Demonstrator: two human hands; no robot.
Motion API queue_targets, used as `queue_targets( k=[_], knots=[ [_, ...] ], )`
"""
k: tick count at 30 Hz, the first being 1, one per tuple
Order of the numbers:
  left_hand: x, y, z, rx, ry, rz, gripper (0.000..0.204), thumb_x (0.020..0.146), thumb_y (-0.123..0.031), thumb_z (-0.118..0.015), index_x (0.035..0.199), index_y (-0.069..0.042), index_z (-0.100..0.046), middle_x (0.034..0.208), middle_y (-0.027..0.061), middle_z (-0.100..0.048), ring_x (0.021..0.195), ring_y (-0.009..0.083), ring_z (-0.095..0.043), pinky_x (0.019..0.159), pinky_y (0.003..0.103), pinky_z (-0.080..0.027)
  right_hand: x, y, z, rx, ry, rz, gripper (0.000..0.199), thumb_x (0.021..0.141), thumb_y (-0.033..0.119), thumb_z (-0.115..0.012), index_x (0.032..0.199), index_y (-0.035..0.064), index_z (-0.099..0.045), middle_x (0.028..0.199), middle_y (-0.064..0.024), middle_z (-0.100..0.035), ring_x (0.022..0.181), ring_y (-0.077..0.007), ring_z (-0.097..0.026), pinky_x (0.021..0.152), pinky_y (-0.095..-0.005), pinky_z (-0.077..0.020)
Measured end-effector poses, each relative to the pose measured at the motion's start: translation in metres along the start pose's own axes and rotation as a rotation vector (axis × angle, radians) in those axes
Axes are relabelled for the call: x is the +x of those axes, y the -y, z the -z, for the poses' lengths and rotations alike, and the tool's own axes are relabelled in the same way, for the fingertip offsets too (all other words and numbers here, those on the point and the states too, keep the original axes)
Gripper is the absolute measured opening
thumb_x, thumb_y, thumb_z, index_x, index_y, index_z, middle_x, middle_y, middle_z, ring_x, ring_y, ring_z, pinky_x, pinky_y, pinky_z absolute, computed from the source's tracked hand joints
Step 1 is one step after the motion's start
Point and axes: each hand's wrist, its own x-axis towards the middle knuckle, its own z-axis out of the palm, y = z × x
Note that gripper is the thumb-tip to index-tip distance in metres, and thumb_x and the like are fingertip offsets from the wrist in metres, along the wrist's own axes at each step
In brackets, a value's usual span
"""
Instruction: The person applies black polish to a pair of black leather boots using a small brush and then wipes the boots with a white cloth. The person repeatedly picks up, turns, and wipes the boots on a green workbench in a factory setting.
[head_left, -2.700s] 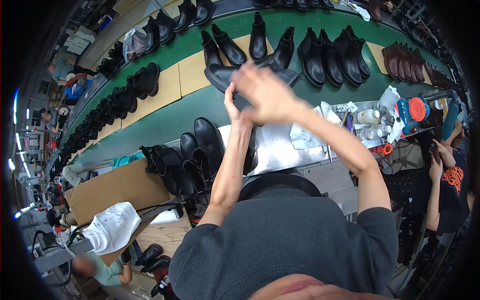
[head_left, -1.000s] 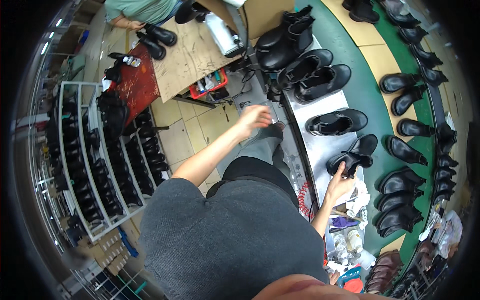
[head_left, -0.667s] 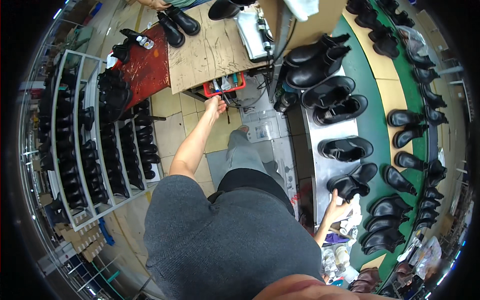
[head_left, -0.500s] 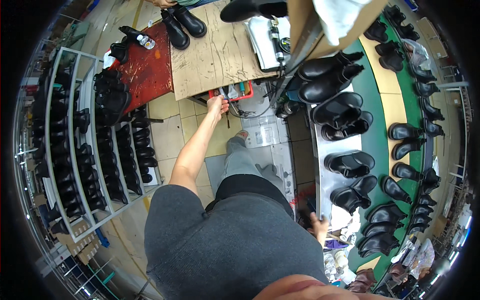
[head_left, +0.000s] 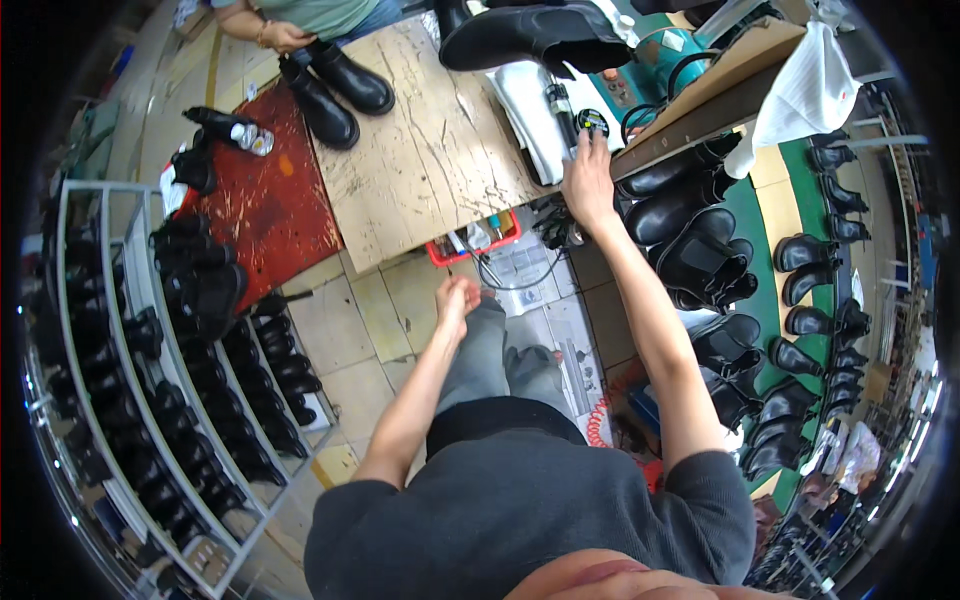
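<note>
My right hand reaches up to the near edge of a worn wooden table. Its fingers lie spread beside a black cylindrical tool and a small round dial on a folded white cloth. My left hand hangs low over my knee with its fingers curled in, and nothing shows in it. A red tray of small items sits under the table just beyond that hand. A large black boot stands above the cloth.
Another person at the top left holds a pair of black boots. A red table adjoins the wooden one. A wire rack of black boots fills the left. More black boots line a green conveyor on the right.
I have turned from the conveyor to the wooden table. My left hand drew back from the red tray to my knee. My right hand left the boots and rose to the table edge.
</note>
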Motion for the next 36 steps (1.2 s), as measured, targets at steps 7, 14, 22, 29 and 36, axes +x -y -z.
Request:
queue_targets(
  k=[7,14,22,29,36],
  knots=[
    [-0.019,-0.041,0.019,-0.091,0.087,-0.038,0.022,0.09,-0.019,-0.057,0.107,-0.005,-0.055,0.092,0.0074,-0.063,0.081,0.0158,-0.062,0.071,0.03,-0.052,0.078,-0.016,-0.055,-0.118,0.298,-0.614,0.053,0.092,0.031,-0.051,0.133,0.0014,-0.038,0.128,-0.0319,-0.038,0.115,-0.0474,-0.041,0.093,-0.0571,-0.0365],
    [-0.036,-0.161,-0.052,0.213,0.475,-0.696,0.052,0.082,-0.012,-0.068,0.128,-0.004,-0.046,0.123,0.0107,-0.053,0.112,0.0216,-0.052,0.089,0.032,-0.045,0.047,0.024,-0.018,0.646,0.136,-0.561,0.042,0.092,0.037,-0.049,0.112,0.0013,-0.059,0.091,-0.0187,-0.064,0.084,-0.0287,-0.06,0.081,-0.042,-0.0456],
    [-0.107,-0.197,-0.137,1.018,0.996,-1.268,0.074,0.063,-0.012,-0.081,0.13,-0.009,-0.05,0.124,0.0155,-0.049,0.115,0.0316,-0.05,0.094,0.038,-0.044,-0.062,0.065,0.131,1.577,0.511,-1.031,0.045,0.096,0.043,-0.046,0.107,0.0007,-0.058,0.083,-0.0063,-0.064,0.066,-0.0121,-0.061,0.058,-0.0257,-0.0516],
    [-0.186,-0.109,-0.231,1.111,0.818,-1.222,0.063,0.062,-0.008,-0.077,0.12,-0.007,-0.054,0.105,0.0184,-0.046,0.095,0.037,-0.056,0.082,0.043,-0.049,-0.165,0.036,0.253,0.866,-0.314,-0.8,0.035,0.083,0.011,-0.07,0.112,-0.0034,-0.056,0.104,-0.0096,-0.06,0.087,-0.0119,-0.061,0.073,-0.0249,-0.0533],
    [-0.245,-0.017,-0.319,1.109,1.421,-1.139,0.056,0.064,-0.01,-0.075,0.116,-0.004,-0.057,0.102,0.0173,-0.051,0.09,0.0333,-0.058,0.08,0.039,-0.049,-0.268,-0.02,0.319,0.493,-0.596,-0.738,0.029,0.074,0.004,-0.075,0.102,0.0036,-0.069,0.099,-0.01,-0.062,0.078,-0.0143,-0.063,0.063,-0.0252,-0.0545]
  ],
)
